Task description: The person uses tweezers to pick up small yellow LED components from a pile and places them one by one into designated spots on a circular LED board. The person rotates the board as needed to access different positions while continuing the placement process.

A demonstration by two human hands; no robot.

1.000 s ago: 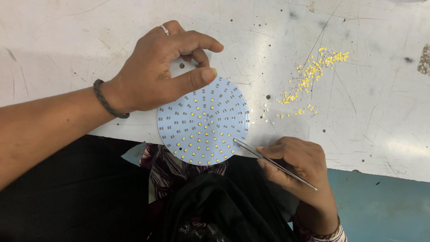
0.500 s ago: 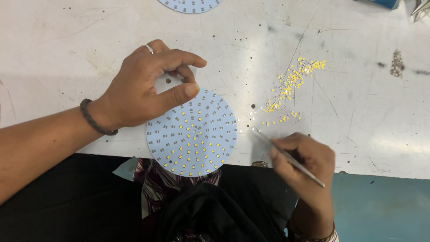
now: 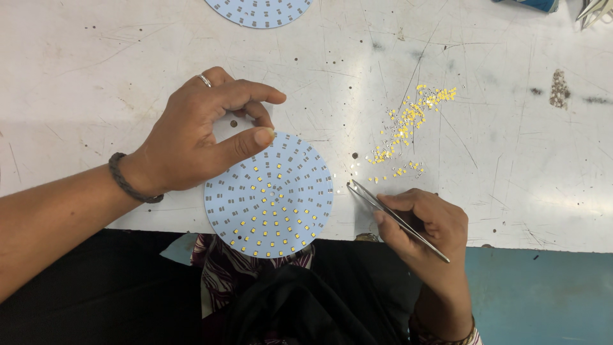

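The left hand [image 3: 201,137] reaches in from the left, palm down, thumb and forefinger extended, a ring on one finger. The right hand [image 3: 424,223] is curled, fingers [image 3: 389,203] pinched together.

Bright, even overhead light; sharp, soft shadows.
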